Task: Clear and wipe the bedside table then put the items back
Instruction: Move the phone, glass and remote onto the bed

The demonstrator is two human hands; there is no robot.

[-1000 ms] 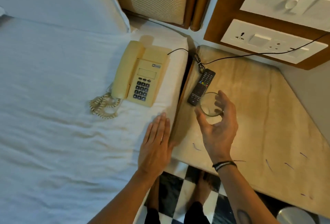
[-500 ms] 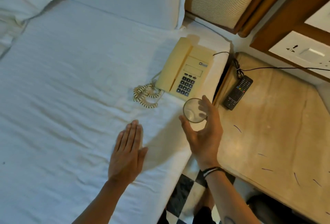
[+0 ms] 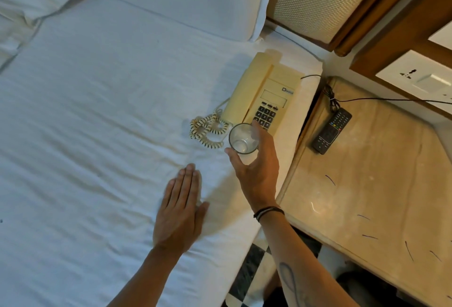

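One clear glass tumbler (image 3: 243,139), grasped by the right hand (image 3: 256,175), has moved off the marble bedside table (image 3: 379,184) to beside one cream telephone (image 3: 259,93); left hand (image 3: 181,211) flat, empty.

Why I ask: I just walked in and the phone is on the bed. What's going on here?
A person is clearing the bedside table onto the bed. Their right hand grips a clear, seemingly empty glass just in front of the cream phone, which lies on the bed with its coiled cord. Whether the glass has touched down is unclear. The left hand is flat and open over the bed. A black remote lies on the table, so wiping has not begun.
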